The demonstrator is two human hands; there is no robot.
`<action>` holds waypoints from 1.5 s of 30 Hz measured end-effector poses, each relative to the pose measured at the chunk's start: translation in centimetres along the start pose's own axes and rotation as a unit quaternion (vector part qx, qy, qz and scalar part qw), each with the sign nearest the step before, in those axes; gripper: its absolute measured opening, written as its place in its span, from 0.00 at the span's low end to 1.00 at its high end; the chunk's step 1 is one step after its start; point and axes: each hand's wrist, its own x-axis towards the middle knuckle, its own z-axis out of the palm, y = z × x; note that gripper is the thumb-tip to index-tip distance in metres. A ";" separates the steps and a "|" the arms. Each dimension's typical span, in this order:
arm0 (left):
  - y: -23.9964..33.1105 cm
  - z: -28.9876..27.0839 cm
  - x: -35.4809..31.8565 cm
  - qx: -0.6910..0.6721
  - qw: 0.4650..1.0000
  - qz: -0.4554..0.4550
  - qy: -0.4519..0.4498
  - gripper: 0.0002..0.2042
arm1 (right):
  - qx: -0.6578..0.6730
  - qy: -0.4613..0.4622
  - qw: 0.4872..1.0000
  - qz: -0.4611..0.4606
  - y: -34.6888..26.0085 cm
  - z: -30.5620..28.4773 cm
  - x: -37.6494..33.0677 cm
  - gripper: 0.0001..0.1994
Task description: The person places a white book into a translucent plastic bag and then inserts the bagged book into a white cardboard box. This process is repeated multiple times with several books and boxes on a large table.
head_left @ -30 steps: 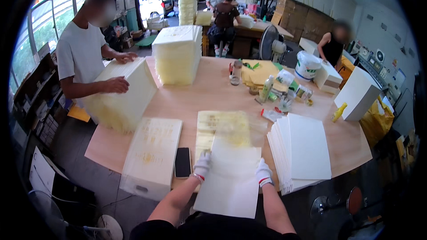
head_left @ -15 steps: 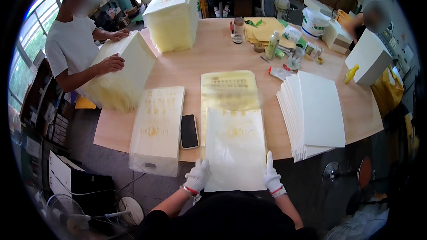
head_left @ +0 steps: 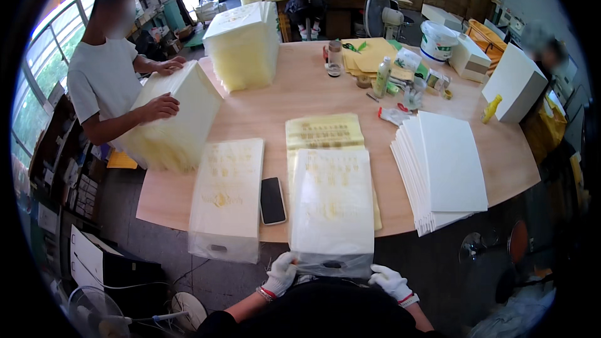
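Observation:
A clear plastic bag (head_left: 332, 194) with a cut-out handle and faint gold print lies in front of me, a white board inside it. Its handle end sticks out past the table's near edge. My left hand (head_left: 280, 273), in a white knit glove, pinches the bag's near left corner. At the near right corner my right hand (head_left: 392, 283), gloved alike, has its fingers closed on the bag's edge; their tips are partly hidden. Beneath and beyond lie yellowish printed bags (head_left: 323, 126). Left of them rests another filled plastic bag (head_left: 226, 194), its handle end also overhanging.
A dark phone (head_left: 273, 201) lies between the bags. To the right, white boards (head_left: 452, 163) are fanned in a stack. A person (head_left: 103, 81) at the left holds a tall stack (head_left: 172, 112). Bottles, tape and a white bucket (head_left: 438, 40) stand at the far right.
The bag has been drawn further over the board, and its handle end now shows near me. My right hand has turned from thumb-up to fingers inward at the corner. The view has tilted slightly.

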 end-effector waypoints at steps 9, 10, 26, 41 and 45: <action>2.7 -6.7 2.7 -0.064 0.969 0.157 0.182 0.05 | 0.399 0.102 0.911 0.032 -10.8 8.2 12.7 0.14; 0.9 -7.8 2.0 -0.120 0.949 0.113 0.269 0.06 | 0.442 0.069 0.894 0.028 -13.3 9.4 14.2 0.13; -24.7 -14.8 -10.6 -0.373 0.674 -0.329 0.546 0.05 | 0.233 -0.240 0.942 -0.031 -17.0 12.4 15.7 0.14; 3.2 4.0 7.1 0.046 0.974 0.171 -0.141 0.02 | -0.250 0.295 0.922 0.024 -5.3 -22.2 9.5 0.24; 8.7 11.8 10.2 -0.418 0.835 -0.102 -0.343 0.11 | -0.377 0.243 0.893 0.024 -10.0 -18.4 7.7 0.11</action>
